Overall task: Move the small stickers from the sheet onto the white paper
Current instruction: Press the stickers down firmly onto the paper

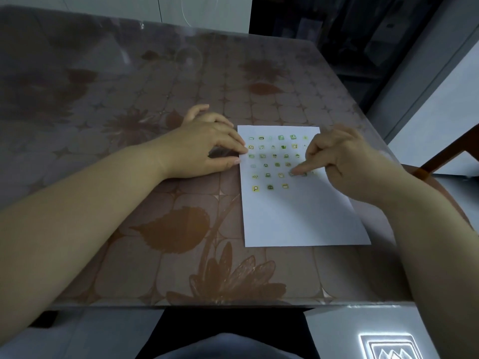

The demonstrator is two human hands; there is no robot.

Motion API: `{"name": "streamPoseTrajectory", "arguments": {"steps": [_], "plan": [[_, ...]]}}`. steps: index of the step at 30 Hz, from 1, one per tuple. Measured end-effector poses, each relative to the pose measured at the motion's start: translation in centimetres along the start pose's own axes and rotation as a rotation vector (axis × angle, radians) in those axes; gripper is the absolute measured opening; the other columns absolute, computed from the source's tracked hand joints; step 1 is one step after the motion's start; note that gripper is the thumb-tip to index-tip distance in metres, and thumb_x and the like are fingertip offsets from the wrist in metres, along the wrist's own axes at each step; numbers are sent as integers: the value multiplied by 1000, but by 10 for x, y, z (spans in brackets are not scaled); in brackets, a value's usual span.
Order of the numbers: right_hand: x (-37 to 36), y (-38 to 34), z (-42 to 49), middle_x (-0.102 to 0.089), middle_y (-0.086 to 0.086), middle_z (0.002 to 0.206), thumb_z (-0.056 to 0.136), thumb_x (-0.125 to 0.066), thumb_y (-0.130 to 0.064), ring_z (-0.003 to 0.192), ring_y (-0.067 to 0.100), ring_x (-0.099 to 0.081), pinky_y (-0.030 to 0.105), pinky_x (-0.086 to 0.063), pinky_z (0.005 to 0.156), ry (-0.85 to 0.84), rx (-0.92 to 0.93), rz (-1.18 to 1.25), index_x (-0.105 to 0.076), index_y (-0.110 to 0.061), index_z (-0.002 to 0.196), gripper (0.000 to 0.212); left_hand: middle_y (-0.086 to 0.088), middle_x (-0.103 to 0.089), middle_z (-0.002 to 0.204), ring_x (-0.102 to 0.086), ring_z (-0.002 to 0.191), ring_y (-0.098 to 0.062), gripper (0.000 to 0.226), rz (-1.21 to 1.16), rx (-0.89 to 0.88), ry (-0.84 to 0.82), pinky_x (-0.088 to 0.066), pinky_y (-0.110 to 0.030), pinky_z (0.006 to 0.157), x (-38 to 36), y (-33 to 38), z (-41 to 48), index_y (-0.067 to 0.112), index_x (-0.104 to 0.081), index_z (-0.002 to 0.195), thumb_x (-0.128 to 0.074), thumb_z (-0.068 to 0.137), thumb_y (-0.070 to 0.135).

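Small stickers (270,187) sit in rows on the upper half of the white paper (298,218), which lies flat on the table (129,177). The right hand (347,161) presses one sticker with its straight index finger, the other fingers curled. The left hand (204,149) rests nearly straight fingers on the paper's left edge.

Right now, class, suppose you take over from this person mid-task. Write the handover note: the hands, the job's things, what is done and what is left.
Left hand: fingers fairly straight, fingertips resting on the left edge of the white paper, nothing in its grip.
Right hand: index fingertip presses one sticker down on the paper.
Done: small stickers sit in rows on the paper's far half.
Left: the near half is bare. I cannot make out a separate sticker sheet, so how many remain is unknown.
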State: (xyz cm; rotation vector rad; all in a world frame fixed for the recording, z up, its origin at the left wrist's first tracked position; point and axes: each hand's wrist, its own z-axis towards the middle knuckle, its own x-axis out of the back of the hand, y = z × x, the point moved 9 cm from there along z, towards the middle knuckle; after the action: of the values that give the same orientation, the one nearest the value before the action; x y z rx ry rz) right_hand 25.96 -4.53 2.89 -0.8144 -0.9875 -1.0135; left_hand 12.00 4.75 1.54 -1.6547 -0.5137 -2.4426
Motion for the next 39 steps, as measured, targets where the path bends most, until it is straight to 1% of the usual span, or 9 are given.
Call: {"name": "streamPoseTrajectory", "arguments": {"steps": [2,6,12,16,19,25,28,35,39], "plan": [[-6,1,0,-64,-2,81,67,-31,13,72,1,-35,34,-28,88,-63,-46,34,-76,-18,89,58,18,-61,116,-33,117,3,54,1,-2,-1,1,-33,110,-1,0,0,33,-65,112,-35,77,61],[-12,5,-2,-60,-7,90,76,-34,20,85,13,-40,25,-22,91,-178,-103,52,-74,-21,97,61,18,-61,117,-33,118,2,54,6,2,-8,0,-34,111,0,-1,1,33,-65,112,-35,77,61],[6,21,-6,-49,-12,82,73,-37,24,83,18,-43,26,-32,76,-37,-127,86,-75,-22,93,63,18,-61,118,-35,120,0,56,11,15,-12,1,-34,111,0,0,-1,33,-64,113,-33,77,62],[-6,25,-8,-46,-28,87,77,-35,22,93,16,-43,25,-31,87,-224,-200,52,-74,-29,94,66,19,-61,116,-36,119,0,54,10,18,1,1,-34,111,1,0,0,33,-65,111,-34,78,61],[-13,26,-9,-60,-16,98,77,-34,20,102,20,-47,32,-33,99,-307,-213,40,-72,-30,98,67,19,-61,116,-35,118,1,54,6,22,8,0,-34,111,1,-1,0,33,-65,111,-34,77,61],[6,32,-9,-67,-5,87,74,-37,22,88,23,-56,37,-36,98,-145,-230,117,-75,-23,90,62,18,-61,117,-33,119,2,55,5,27,5,2,-32,110,1,-2,0,33,-65,112,-33,77,61],[10,35,-11,-69,-1,93,73,-36,22,83,10,-55,40,-30,106,-169,-283,105,-75,-23,88,61,18,-61,117,-34,119,1,54,-7,30,16,2,-30,110,1,-2,0,33,-65,111,-34,77,61],[-2,31,-12,-54,-25,90,77,-36,16,83,13,-39,28,-20,102,-303,-240,-31,-73,-28,96,61,17,-61,117,-35,119,0,55,-9,33,15,2,-31,110,2,-1,0,32,-66,111,-34,76,61],[10,21,-5,-66,-4,88,71,-41,21,79,12,-40,41,-28,100,-112,-178,-70,-75,-24,93,60,17,-62,117,-34,118,2,54,-12,33,22,2,-30,110,2,-1,0,33,-66,110,-35,76,60]]}}
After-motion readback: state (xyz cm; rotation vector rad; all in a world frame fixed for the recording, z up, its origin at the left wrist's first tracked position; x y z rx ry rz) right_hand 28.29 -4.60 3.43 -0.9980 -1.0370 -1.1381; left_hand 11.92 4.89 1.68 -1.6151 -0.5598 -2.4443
